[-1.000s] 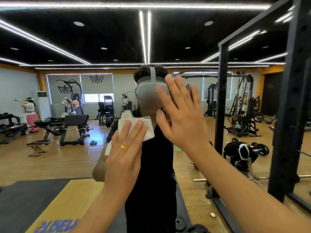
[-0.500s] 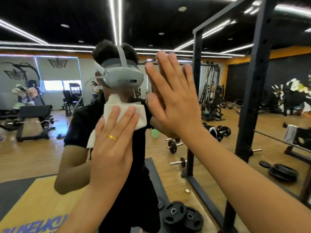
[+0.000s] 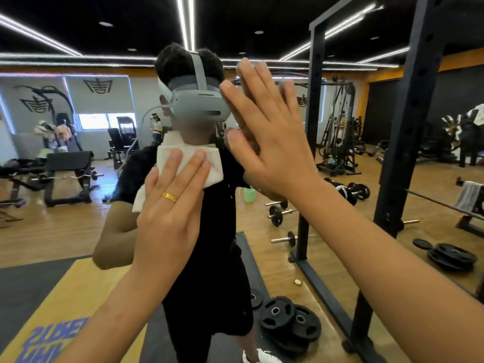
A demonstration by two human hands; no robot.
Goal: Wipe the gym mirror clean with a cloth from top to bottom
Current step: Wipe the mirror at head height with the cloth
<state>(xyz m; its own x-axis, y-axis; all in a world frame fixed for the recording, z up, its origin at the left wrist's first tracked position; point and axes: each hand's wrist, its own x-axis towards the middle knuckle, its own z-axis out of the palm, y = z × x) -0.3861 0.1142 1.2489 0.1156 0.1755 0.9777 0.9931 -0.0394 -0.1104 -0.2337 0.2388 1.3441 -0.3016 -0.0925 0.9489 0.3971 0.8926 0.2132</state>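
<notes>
The gym mirror fills the view straight ahead and shows my own reflection in black clothes. My left hand, with a gold ring, presses a white cloth flat against the glass at chest height of the reflection, fingers straight. My right hand lies flat on the mirror just to the right and higher, fingers straight and spread, meeting its own reflection. Most of the cloth is hidden under my left hand.
A black steel rack post stands close on the right, with its reflection beside it. Black weight plates lie on the floor below. Benches, dumbbells and a green bucket show in the reflection.
Both hands stay flat on the glass, the left still pressing the cloth. My head has turned, so the reflection and rack have shifted across the view.
</notes>
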